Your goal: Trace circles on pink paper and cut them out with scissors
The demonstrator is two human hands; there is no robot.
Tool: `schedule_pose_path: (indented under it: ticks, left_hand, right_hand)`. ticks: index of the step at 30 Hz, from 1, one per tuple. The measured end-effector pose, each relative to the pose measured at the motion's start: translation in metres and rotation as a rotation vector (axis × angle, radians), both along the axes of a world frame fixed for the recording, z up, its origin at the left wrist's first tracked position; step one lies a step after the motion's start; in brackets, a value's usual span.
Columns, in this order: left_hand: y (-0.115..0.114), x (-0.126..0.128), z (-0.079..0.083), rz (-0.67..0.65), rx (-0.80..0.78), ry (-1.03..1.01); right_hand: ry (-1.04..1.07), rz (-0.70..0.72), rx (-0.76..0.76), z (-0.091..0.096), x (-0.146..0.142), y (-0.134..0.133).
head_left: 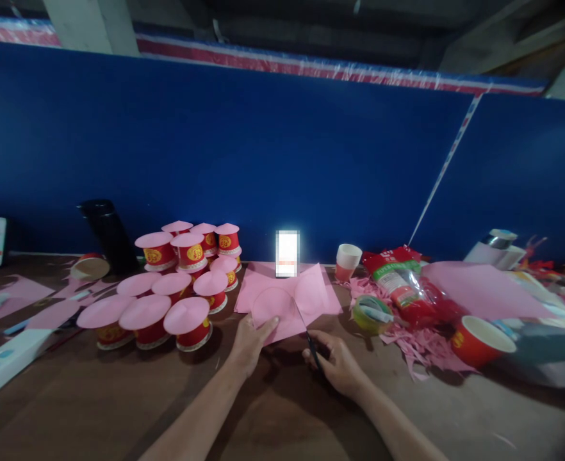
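Note:
My left hand grips the near left edge of a pink paper sheet, thumb on top. A circle is drawn on that sheet. My right hand is closed on scissors with dark handles, and their blades reach up to the sheet's right side at the circle's line. Beneath and behind lies more pink paper. To the left of my left hand stand several red paper cups with pink cone-shaped paper tops.
A lit phone leans behind the paper. On the right are a white and red cup, a tape roll, pink scraps, a red packet and a tipped red cup. A black bottle and power strip are left.

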State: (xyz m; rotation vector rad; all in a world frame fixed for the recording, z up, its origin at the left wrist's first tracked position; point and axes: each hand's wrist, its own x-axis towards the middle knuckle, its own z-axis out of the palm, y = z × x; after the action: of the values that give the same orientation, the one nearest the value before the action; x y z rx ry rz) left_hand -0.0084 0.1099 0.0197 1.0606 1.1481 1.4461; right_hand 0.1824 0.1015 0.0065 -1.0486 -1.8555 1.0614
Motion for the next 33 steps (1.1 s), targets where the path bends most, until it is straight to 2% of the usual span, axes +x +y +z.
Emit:
schedule_pose_path:
  ticks: [6,15,23,28,33]
  left_hand:
    - [-0.0002,0.0012,-0.0012,0.030,-0.011,-0.012]
    - [-0.0003,0.0016,0.0009,0.001,-0.016,-0.050]
    - [0.0015,0.0017,-0.0028,-0.011,-0.013,-0.052]
    - [0.0018,0.0012,-0.0028,0.027,-0.007,-0.032]
    - [0.0012,0.0002,-0.0023,0.013,-0.032,-0.052]
  right_hand:
    - [-0.005,0.007,0.021,0.0022,0.0008,-0.0003]
    - [0.019,0.019,-0.001,0.0069,0.0010,-0.0013]
    - [0.005,-0.006,-0.025,0.0030,0.0009,-0.0008]
    - [0.058,0.018,-0.081,0.0011,0.0000,-0.0005]
    - [0.179,0.068,-0.210,-0.0011,-0.0028,-0.0008]
